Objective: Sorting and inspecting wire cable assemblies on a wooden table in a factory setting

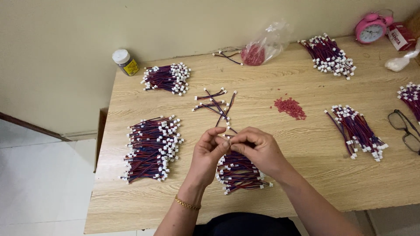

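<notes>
Both my left hand (209, 150) and right hand (258, 148) pinch one short red-and-blue wire lead with white plug (228, 136) at frame centre, above the loose lead pile (238, 172). Looks like mid-assembly; next move likely needs a fine fingertip push.

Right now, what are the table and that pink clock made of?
The table looks like wood or a wood-look laminate: pale, matte, with streaky grain lines. The pink clock is probably plastic: smooth and slightly shiny, with rounded bells on top.
</notes>
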